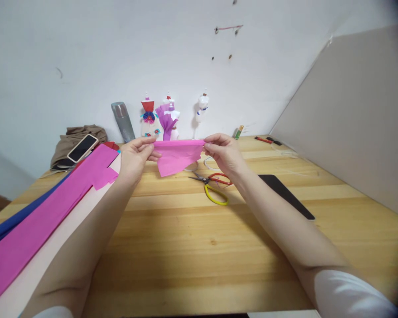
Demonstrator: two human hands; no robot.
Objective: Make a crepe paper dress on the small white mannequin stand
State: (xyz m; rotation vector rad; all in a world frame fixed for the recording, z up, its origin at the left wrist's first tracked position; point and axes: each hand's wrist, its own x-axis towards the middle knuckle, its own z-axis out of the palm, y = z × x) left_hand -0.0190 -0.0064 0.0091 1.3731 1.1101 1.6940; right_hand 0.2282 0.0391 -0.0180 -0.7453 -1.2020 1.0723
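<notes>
A small pink piece of crepe paper [177, 160] is stretched between my two hands above the table, its top edge folded into a straight band and its lower edge uneven. My left hand [135, 155] pinches the band's left end between thumb and fingers. At the other end, my right hand [224, 152] pinches the upper right corner. Below the paper, a pair of scissors [207, 180] with one red and one yellow handle lies with blades parted on the wooden table [185, 247]. Two rings, partly hidden, lie behind the paper.
Long pink paper [46, 221] and white and blue sheets cover the left side. A phone [82, 148] rests on brown cloth [74, 134] near a grey bottle [123, 121]. Small dressed mannequins [148, 117] stand by the wall. A black flat object [283, 194] lies right.
</notes>
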